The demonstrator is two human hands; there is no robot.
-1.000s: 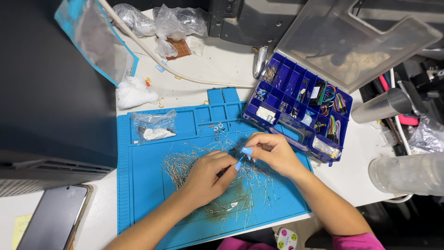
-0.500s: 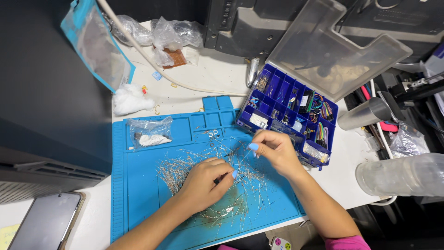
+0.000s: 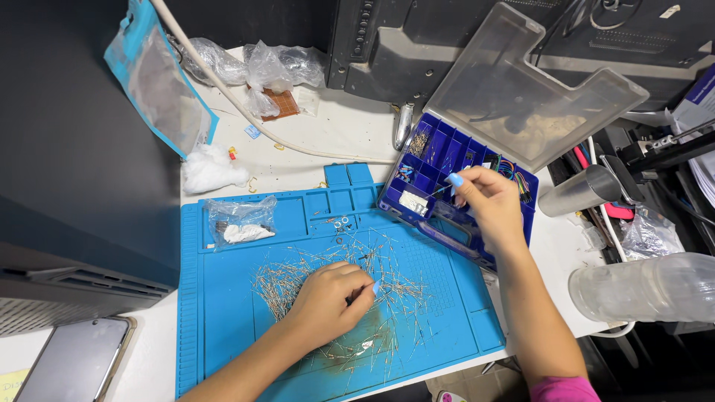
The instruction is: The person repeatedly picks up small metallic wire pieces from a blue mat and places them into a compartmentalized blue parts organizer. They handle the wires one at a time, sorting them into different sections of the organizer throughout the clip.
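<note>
Blue silicone mat (image 3: 223, 320) lies closest to me on the white surface (image 3: 350, 134), and my left hand (image 3: 328, 301) rests on it, curled over a loose heap of thin metal pins (image 3: 387, 290). Its fingers (image 3: 365, 286) are pinched narrow at the tip, pressed down among the pins; whether a pin is actually caught between them I cannot tell. The pins spread in a tangle across the middle of the mat, under and around that hand.

To the left, off the mat's corner, a phone (image 3: 74, 361) lies face up. On the mat's upper left sits a small clear bag (image 3: 238, 223) with something white inside, and a few tiny metal rings (image 3: 341, 223) lie just above the pin heap, near the mat's moulded trays.

Further out, my right hand (image 3: 488, 201) hovers over the blue parts box (image 3: 439, 160), which overlaps the mat's upper right corner. Thumb and forefinger are closed narrow on a single thin pin (image 3: 439, 190), its end pointing left over one compartment. The box's clear lid (image 3: 521, 93) stands open behind it, and coloured wires (image 3: 510, 170) fill a compartment beside my fingers.

Right of the box stands a metal cup (image 3: 577, 193), and a clear plastic jar (image 3: 648, 286) lies near the edge. At the far side, crumpled plastic bags (image 3: 261, 67) and a white cable (image 3: 246, 112) lie against dark equipment.
</note>
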